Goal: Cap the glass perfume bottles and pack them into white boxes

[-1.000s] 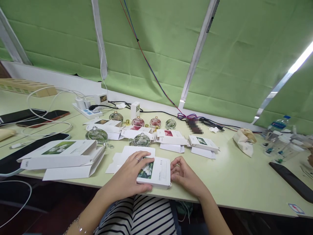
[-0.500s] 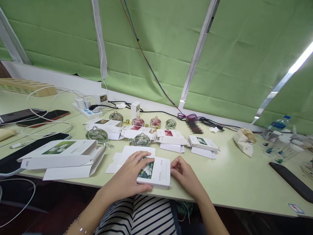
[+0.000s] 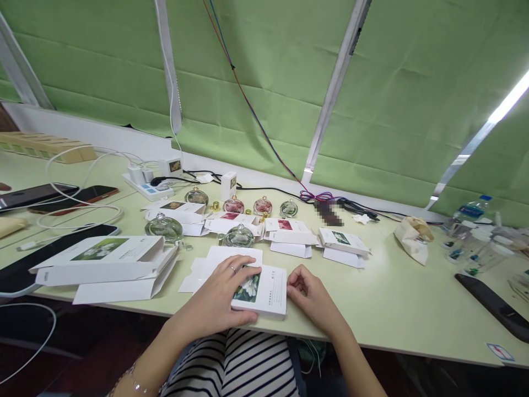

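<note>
A small white box (image 3: 264, 290) with a flower picture lies at the near edge of the pale green table (image 3: 397, 309). My left hand (image 3: 219, 300) is wrapped over its left half, fingers on top and thumb along the near side. My right hand (image 3: 309, 295) is curled against the box's right end, fingertips pinched at that flap. A flat white card insert (image 3: 215, 262) lies just behind the box.
Several round glass bottles (image 3: 164, 226) and small white boxes (image 3: 344, 241) sit in the middle of the table. A larger flat box (image 3: 103, 259) lies at left, near phones and cables. A plastic water bottle (image 3: 471, 212), a paper bag (image 3: 413, 234) and a black phone (image 3: 494, 306) are at right.
My right hand has shifted slightly left against the box's right end. My left hand and the box stay in place.
</note>
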Action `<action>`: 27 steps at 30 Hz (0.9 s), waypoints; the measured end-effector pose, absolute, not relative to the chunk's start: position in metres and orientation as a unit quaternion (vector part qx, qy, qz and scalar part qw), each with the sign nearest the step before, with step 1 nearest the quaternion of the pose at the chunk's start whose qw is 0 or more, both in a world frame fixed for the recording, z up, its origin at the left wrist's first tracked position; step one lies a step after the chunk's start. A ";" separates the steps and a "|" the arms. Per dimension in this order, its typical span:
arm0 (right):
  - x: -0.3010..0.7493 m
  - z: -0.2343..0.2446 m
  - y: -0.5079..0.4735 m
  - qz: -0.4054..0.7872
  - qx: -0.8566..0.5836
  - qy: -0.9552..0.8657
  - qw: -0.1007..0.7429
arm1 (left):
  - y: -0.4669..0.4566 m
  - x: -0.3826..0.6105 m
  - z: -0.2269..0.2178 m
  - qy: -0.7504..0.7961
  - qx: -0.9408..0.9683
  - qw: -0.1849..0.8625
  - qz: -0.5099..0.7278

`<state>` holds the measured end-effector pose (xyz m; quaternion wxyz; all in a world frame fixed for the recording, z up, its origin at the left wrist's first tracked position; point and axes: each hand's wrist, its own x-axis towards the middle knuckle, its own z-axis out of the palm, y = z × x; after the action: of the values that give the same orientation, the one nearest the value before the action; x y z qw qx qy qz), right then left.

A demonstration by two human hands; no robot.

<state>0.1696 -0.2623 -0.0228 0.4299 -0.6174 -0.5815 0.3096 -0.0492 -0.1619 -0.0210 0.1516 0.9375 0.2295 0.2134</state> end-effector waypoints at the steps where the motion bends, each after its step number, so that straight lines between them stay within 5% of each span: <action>1: 0.170 -0.023 -0.263 0.307 -0.617 -0.584 0.429 | -0.162 -0.049 -0.020 0.229 0.937 0.152 0.213; 15: 0.171 -0.028 -0.273 0.446 -0.519 -0.611 0.399 | -0.166 -0.051 -0.018 0.221 0.937 0.160 0.218; 27: 0.212 -0.002 -0.298 0.322 -0.638 -0.608 0.346 | -0.163 -0.055 -0.017 0.185 0.948 0.166 0.201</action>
<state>0.2125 -0.2980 -0.0016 0.3455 -0.6379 -0.6083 0.3219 -0.0552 -0.1629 -0.0173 0.1661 0.9476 0.1845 0.2009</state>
